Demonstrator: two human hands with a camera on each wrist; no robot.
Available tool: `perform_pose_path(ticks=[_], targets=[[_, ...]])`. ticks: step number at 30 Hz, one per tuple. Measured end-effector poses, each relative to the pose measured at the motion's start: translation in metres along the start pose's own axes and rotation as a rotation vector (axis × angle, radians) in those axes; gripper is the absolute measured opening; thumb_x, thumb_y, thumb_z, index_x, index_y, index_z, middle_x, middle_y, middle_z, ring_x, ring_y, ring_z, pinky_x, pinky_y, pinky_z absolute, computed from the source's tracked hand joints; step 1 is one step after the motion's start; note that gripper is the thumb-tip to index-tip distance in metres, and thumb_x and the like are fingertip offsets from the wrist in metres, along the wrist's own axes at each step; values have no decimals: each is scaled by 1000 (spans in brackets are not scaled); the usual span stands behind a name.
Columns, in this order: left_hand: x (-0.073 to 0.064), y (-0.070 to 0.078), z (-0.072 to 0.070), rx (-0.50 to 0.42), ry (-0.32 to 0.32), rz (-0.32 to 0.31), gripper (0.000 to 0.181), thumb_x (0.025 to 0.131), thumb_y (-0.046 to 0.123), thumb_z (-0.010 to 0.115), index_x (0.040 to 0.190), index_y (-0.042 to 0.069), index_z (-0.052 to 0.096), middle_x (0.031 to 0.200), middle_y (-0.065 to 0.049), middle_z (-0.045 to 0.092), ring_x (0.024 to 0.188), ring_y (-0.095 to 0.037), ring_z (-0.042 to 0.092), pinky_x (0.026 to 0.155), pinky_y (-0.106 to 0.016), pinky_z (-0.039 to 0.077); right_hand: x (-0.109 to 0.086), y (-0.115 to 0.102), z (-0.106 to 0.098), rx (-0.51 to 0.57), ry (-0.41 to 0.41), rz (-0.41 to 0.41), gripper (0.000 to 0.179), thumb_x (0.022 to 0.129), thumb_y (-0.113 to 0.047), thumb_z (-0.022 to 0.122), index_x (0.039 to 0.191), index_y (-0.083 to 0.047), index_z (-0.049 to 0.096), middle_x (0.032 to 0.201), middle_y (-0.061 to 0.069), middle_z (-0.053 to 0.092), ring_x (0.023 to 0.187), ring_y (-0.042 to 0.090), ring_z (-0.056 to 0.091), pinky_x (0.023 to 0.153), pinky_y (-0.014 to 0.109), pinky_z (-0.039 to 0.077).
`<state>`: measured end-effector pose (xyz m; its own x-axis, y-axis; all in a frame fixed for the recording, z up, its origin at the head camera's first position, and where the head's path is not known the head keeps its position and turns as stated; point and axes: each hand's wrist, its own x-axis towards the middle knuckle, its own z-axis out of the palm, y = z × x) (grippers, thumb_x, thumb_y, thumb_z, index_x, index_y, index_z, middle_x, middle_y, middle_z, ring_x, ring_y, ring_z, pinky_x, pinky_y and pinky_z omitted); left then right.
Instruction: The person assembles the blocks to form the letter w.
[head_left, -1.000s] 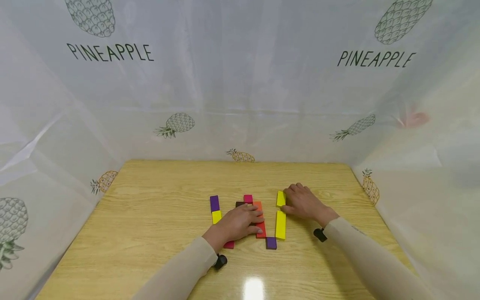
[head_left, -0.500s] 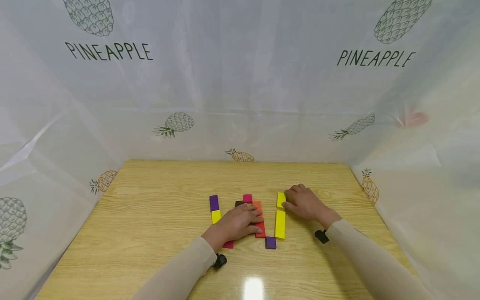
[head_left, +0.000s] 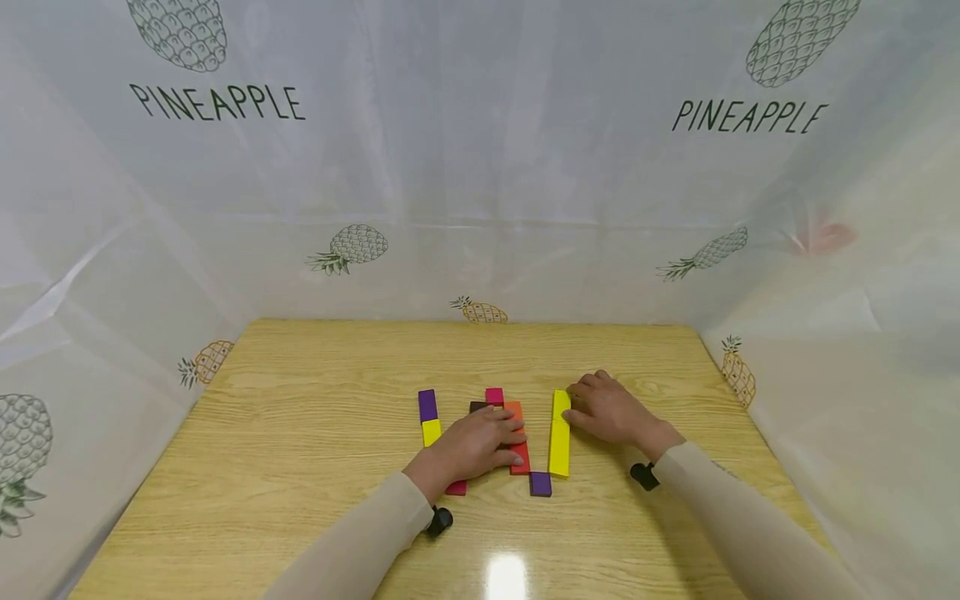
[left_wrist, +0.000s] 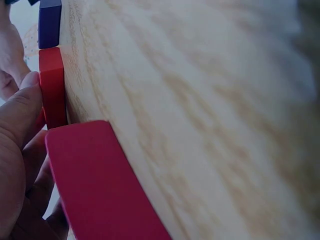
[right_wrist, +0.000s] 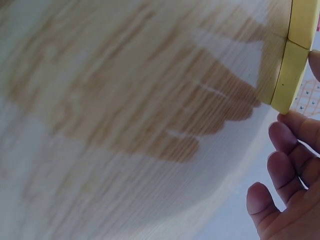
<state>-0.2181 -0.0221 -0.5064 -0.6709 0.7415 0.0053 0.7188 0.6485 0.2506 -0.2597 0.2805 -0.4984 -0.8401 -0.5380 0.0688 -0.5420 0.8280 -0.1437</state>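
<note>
My left hand (head_left: 476, 442) rests over the middle blocks, fingers spread across an orange block (head_left: 513, 408) and a red block (head_left: 520, 462). In the left wrist view its thumb touches the side of the red block (left_wrist: 52, 82). My right hand (head_left: 611, 408) holds a short yellow block (head_left: 561, 402) between index fingertip and thumb. That block's near end meets a long yellow block (head_left: 559, 447), as the right wrist view confirms. A purple block (head_left: 540, 483) sits at the long one's near left corner. The left hand partly hides a dark block (head_left: 478, 407).
On the left a purple block (head_left: 427, 405) and a yellow block (head_left: 432, 432) form a line. A magenta block (head_left: 457, 487) shows below the left hand, another magenta block (head_left: 494, 396) above it. The wooden table (head_left: 322, 375) is bounded by a pineapple-print sheet (head_left: 480, 167).
The short yellow block has slid toward the person with the right hand, closing its gap to the long yellow block. The left hand has stayed in place.
</note>
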Motion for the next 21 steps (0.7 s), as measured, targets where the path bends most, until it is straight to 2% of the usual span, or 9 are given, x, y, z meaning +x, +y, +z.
perform_pose_path(ticks=[6,13,16,21], targets=[[2,2,-1,-2,0,14,46,106,46,61,145,23,67,154,4,59,152,-20,46,129,-39,31,-1,0,0,-3,8,2,46,103,-39,66,131,-3,71,123,14,69,105,30,56,93,52,53],[5,3,-5,40,-41,10,47,105,47,62,146,24,66,154,5,60,151,-19,46,129,-39,31,-5,4,0,-35,34,-28,45,105,-37,63,130,-1,72,128,16,71,117,36,61,108,58,46],[6,4,-7,75,-58,-1,46,103,47,64,143,26,68,152,6,61,149,-18,49,128,-39,34,-7,5,2,-34,53,-32,43,105,-36,64,128,0,73,128,16,71,120,37,62,111,60,44],[9,5,-12,103,-89,-22,45,102,51,64,141,29,71,150,8,63,148,-17,50,127,-47,35,-10,6,6,-25,81,-11,43,104,-37,66,126,-1,74,127,16,70,114,36,61,103,58,49]])
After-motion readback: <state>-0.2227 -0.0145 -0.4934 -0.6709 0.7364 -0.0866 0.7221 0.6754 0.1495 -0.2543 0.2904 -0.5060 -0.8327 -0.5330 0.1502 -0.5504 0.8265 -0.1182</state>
